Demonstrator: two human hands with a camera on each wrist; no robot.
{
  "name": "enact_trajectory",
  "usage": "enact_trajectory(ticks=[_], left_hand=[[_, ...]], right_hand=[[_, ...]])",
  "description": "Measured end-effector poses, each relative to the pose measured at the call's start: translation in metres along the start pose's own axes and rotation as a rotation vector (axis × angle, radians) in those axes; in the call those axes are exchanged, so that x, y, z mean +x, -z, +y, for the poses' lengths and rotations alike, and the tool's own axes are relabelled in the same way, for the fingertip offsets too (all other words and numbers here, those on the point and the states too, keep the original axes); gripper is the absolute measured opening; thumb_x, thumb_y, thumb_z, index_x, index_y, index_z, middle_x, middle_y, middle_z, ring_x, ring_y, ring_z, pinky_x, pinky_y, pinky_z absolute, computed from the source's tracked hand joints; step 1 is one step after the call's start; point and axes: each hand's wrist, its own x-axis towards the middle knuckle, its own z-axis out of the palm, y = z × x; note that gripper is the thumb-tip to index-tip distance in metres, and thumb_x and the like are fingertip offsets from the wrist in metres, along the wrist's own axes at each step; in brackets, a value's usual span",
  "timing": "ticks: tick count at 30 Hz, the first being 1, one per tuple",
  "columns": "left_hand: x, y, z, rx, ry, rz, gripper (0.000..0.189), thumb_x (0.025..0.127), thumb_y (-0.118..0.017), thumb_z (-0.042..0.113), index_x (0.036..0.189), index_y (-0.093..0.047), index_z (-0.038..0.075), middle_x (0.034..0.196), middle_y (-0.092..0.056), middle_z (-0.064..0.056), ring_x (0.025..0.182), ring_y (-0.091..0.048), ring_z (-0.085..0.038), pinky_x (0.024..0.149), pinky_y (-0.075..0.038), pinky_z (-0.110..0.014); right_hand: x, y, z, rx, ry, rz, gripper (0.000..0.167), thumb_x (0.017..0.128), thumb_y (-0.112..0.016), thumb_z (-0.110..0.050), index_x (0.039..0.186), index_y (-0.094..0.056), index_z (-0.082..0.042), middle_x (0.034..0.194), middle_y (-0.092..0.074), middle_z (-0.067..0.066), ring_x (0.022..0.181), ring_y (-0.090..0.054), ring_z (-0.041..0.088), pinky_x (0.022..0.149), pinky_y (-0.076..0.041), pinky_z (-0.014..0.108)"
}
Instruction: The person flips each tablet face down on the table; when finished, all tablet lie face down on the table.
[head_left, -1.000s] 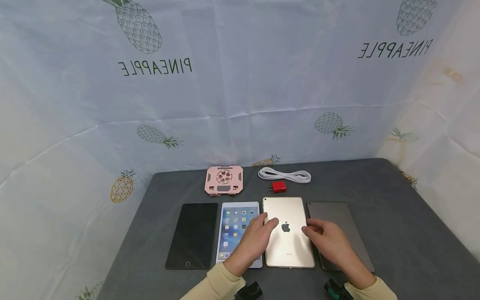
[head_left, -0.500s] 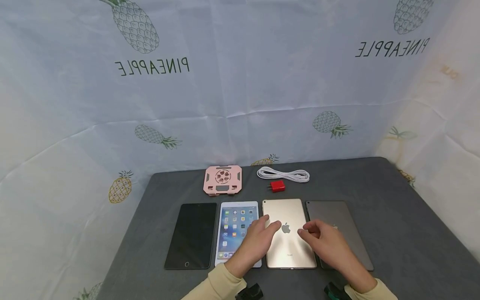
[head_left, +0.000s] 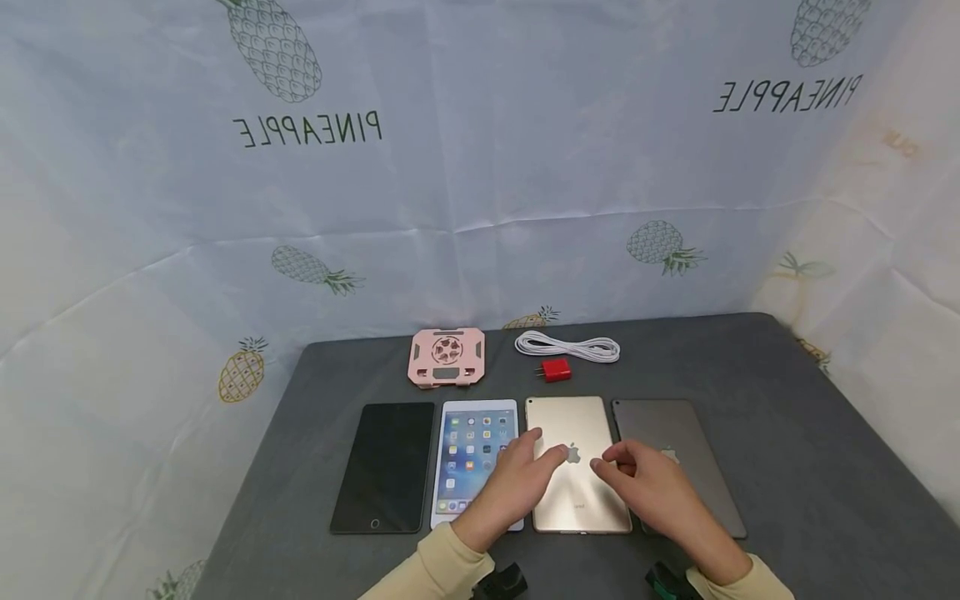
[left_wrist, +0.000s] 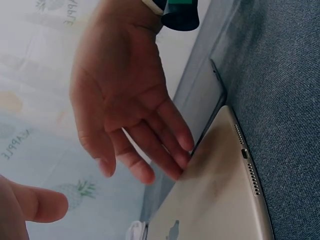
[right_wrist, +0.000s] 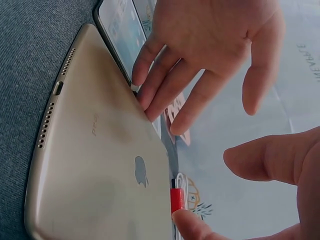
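Gold tablet (head_left: 576, 483) between loosely spread hands (head_left: 517, 475) (head_left: 648, 485)

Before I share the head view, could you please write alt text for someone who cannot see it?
A left hand and right hand flank a gold tablet, face down on a gray table. A black tablet, white tablet and gray tablet lie alongside; behind are a pink gadget, white cable and red plug.

Soft light leaves a pale sheen on the gold tablet (head_left: 576, 485); the left wrist view looks dimmer.
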Motion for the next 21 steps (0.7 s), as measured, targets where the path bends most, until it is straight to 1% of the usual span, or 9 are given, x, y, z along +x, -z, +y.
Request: enact_trajectory(ticks=[4,8,11,15,18,21], left_hand=[[-0.0008,0.0013,-0.0004,0.005,-0.002,-0.012,0.080,0.099,-0.062,0.054,0.156,-0.052,-0.002,0.161,-0.054,-0.023,0.158,-0.032,-0.056,0.124,-0.028,-0.077],[-0.0025,0.0015,-0.0005,0.005,-0.002,-0.017,0.082,0.099,-0.063,0.055,0.157,-0.051,-0.001,0.161,-0.055,-0.023,0.157,-0.035,-0.055,0.122,-0.032,-0.077],[-0.0036,0.0016,-0.0003,0.013,-0.008,-0.020,0.083,0.098,-0.064,0.056,0.157,-0.051,-0.001,0.161,-0.055,-0.024,0.156,-0.037,-0.054,0.121,-0.034,-0.076],[-0.0045,0.0017,-0.0012,0.027,-0.016,-0.022,0.084,0.097,-0.065,0.058,0.157,-0.051,0.000,0.160,-0.055,-0.024,0.154,-0.039,-0.054,0.119,-0.036,-0.077],[-0.0050,0.0026,-0.0026,0.035,-0.024,-0.027,0.085,0.097,-0.065,0.059,0.156,-0.051,-0.001,0.160,-0.055,-0.025,0.154,-0.040,-0.055,0.119,-0.036,-0.077],[-0.0052,0.0053,-0.0039,0.032,-0.028,-0.044,0.086,0.097,-0.066,0.059,0.157,-0.051,-0.001,0.160,-0.055,-0.024,0.154,-0.042,-0.053,0.119,-0.038,-0.075]], right_hand=[[0.0000,-0.0011,-0.0012,-0.010,-0.001,-0.001,0.036,0.102,-0.072,-0.041,0.115,-0.075,-0.008,0.108,-0.079,0.001,0.098,-0.071,0.018,0.079,-0.057,0.038],[0.0005,-0.0030,-0.0020,-0.020,-0.010,0.002,0.036,0.104,-0.070,-0.039,0.117,-0.075,-0.006,0.109,-0.079,0.004,0.100,-0.072,0.021,0.080,-0.059,0.044],[0.0003,-0.0039,-0.0021,-0.021,-0.014,0.008,0.036,0.103,-0.071,-0.039,0.117,-0.075,-0.006,0.109,-0.078,0.003,0.098,-0.071,0.020,0.079,-0.059,0.042],[0.0000,-0.0048,-0.0021,-0.019,-0.015,0.013,0.037,0.102,-0.072,-0.040,0.117,-0.075,-0.007,0.106,-0.077,0.002,0.094,-0.067,0.017,0.075,-0.055,0.037],[-0.0002,-0.0050,-0.0027,-0.013,-0.014,0.006,0.038,0.102,-0.073,-0.041,0.117,-0.075,-0.007,0.100,-0.074,0.001,0.086,-0.063,0.015,0.071,-0.050,0.033],[0.0003,-0.0045,-0.0059,-0.002,-0.007,-0.011,0.042,0.102,-0.073,-0.042,0.122,-0.073,-0.005,0.092,-0.069,0.002,0.077,-0.057,0.016,0.066,-0.046,0.033]])
